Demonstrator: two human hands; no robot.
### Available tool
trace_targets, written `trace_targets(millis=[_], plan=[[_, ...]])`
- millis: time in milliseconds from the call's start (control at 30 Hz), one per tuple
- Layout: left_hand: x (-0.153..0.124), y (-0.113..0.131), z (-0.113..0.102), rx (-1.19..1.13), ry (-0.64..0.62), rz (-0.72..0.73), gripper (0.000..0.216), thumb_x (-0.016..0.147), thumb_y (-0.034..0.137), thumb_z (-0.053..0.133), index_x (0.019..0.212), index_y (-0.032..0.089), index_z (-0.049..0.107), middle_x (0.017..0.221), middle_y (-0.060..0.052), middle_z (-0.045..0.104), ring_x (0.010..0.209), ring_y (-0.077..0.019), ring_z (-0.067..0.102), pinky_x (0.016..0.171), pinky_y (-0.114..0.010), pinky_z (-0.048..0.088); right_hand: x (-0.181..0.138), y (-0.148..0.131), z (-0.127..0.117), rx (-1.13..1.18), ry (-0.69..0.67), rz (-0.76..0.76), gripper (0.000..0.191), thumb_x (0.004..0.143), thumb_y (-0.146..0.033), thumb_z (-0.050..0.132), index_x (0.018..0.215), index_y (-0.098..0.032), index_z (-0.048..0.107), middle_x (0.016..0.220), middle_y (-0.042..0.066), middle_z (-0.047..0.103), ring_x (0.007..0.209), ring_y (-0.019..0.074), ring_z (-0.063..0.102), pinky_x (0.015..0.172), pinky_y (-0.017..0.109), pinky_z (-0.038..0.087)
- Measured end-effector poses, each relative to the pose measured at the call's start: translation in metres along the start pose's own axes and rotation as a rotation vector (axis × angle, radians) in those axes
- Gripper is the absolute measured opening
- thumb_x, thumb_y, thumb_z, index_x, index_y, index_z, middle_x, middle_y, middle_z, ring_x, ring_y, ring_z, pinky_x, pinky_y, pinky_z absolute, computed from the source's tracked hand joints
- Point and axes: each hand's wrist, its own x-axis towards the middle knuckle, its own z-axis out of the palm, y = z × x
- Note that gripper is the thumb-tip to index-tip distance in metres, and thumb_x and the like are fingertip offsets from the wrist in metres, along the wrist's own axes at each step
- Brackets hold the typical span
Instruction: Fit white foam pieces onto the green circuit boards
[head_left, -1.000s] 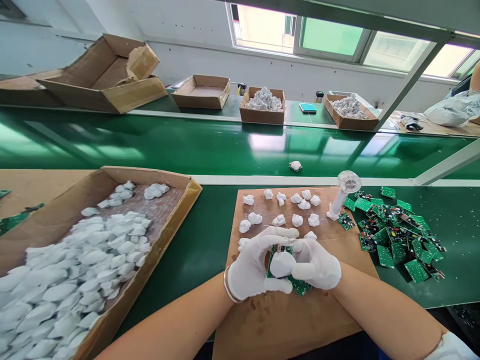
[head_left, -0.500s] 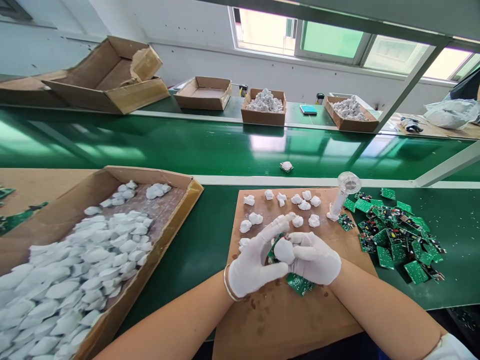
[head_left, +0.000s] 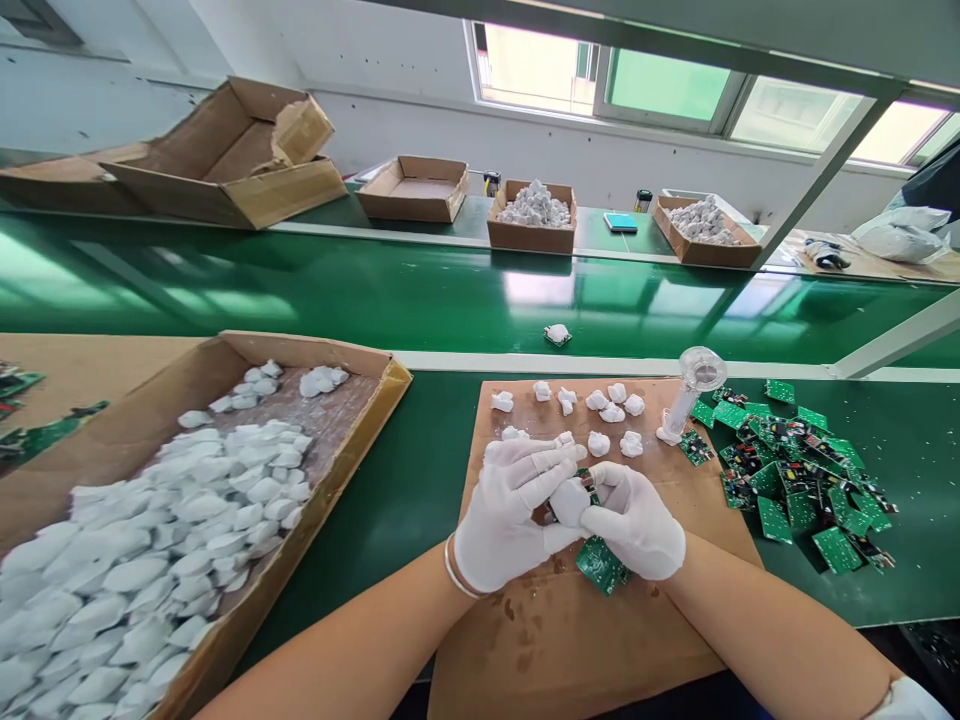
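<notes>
One PCB [head_left: 586,480], fingers of your L hand [head_left: 512,512] & R hand [head_left: 637,522] grasping it.
White lump [head_left: 570,502] faces you; PCB mostly hidden, long axis unclear.

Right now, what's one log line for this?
left hand + right hand: holding circuit board with white blob | beneath: another green board | at right: board pile | at left: box

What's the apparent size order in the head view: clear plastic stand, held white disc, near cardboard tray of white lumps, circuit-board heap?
Near cardboard tray of white lumps
Circuit-board heap
Clear plastic stand
Held white disc
</notes>
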Motion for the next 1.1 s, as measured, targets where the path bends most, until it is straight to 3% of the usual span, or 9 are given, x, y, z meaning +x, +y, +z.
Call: trace_targets(millis=[133, 200, 400, 533, 700, 900, 967, 1100], plan=[[-0.001, 0.002, 0.001, -0.183, -0.043, 0.005, 0.065, 0.075, 0.045, 0.075, 0.131, 0.027, 0.048, 0.124, -0.014, 0.064, 0.108, -0.0274, 0.062, 0.089, -0.044, 0.049, 0.002, -0.018, 0.007, 0.193, -0.309, 0.093, 0.034, 0.069, -0.041, 0.077, 0.075, -0.017, 0.054, 0.069, 0.001, 0.060, 0.061, 0.0151, 0.056, 0.057, 0.029, 0.043], [-0.003, 0.003, 0.002, -0.224, -0.069, 0.005, 0.068, 0.075, 0.044, 0.074, 0.135, 0.028, 0.045, 0.131, -0.016, 0.059, 0.114, -0.0292, 0.059, 0.092, -0.046, 0.047, 0.003, -0.020, 0.007, 0.234, -0.373, 0.152, 0.034, 0.066, -0.037, 0.079, 0.072, -0.018, 0.051, 0.069, 0.002, 0.061, 0.064, 0.0168, 0.058, 0.059, 0.030, 0.044], [-0.005, 0.008, 0.001, -0.276, -0.148, -0.073, 0.099, 0.070, 0.068, 0.067, 0.148, 0.022, 0.028, 0.138, -0.020, 0.052, 0.119, -0.0341, 0.054, 0.101, -0.052, 0.041, 0.007, -0.014, 0.002, 0.255, -0.325, 0.057, 0.035, 0.060, -0.030, 0.085, 0.072, -0.017, 0.054, 0.071, 0.003, 0.064, 0.073, 0.0188, 0.061, 0.072, 0.034, 0.046], [0.001, 0.010, -0.003, -0.283, -0.073, 0.029, 0.074, 0.082, 0.052, 0.065, 0.144, 0.026, 0.035, 0.128, -0.016, 0.062, 0.109, -0.0278, 0.062, 0.089, -0.045, 0.049, 0.008, -0.014, 0.005, 0.135, -0.342, 0.054, 0.030, 0.062, -0.031, 0.084, 0.071, -0.015, 0.059, 0.071, 0.003, 0.064, 0.074, 0.0181, 0.060, 0.071, 0.033, 0.048], [0.005, 0.010, -0.001, -0.223, -0.047, 0.078, 0.066, 0.077, 0.031, 0.075, 0.135, 0.025, 0.045, 0.113, -0.012, 0.071, 0.102, -0.0265, 0.065, 0.084, -0.044, 0.051, 0.008, -0.009, 0.004, 0.081, -0.327, 0.063, 0.031, 0.062, -0.036, 0.084, 0.069, -0.014, 0.063, 0.064, 0.002, 0.060, 0.066, 0.0161, 0.056, 0.059, 0.029, 0.048], [0.002, 0.009, 0.001, -0.278, -0.038, 0.058, 0.066, 0.078, 0.035, 0.073, 0.137, 0.027, 0.043, 0.095, -0.007, 0.072, 0.101, -0.0259, 0.063, 0.088, -0.045, 0.049, 0.008, -0.014, 0.002, 0.036, -0.288, 0.052, 0.031, 0.058, -0.032, 0.086, 0.074, -0.015, 0.065, 0.069, 0.003, 0.063, 0.068, 0.0178, 0.057, 0.062, 0.031, 0.048], [-0.001, 0.012, 0.000, -0.421, -0.082, -0.006, 0.058, 0.087, 0.038, 0.062, 0.140, 0.024, 0.041, 0.083, -0.005, 0.068, 0.095, -0.0242, 0.063, 0.088, -0.045, 0.049, 0.009, -0.019, 0.004, 0.018, -0.285, 0.027, 0.031, 0.057, -0.032, 0.086, 0.072, -0.015, 0.065, 0.070, 0.003, 0.062, 0.072, 0.0187, 0.056, 0.067, 0.033, 0.048], [-0.007, 0.018, -0.003, -0.579, -0.206, -0.376, 0.041, 0.095, 0.025, 0.045, 0.135, 0.018, 0.047, 0.088, -0.008, 0.064, 0.088, -0.0204, 0.062, 0.084, -0.040, 0.053, 0.008, -0.020, 0.007, 0.031, -0.234, -0.005, 0.033, 0.056, -0.028, 0.087, 0.074, -0.016, 0.063, 0.070, 0.001, 0.059, 0.069, 0.0165, 0.053, 0.068, 0.033, 0.045]])
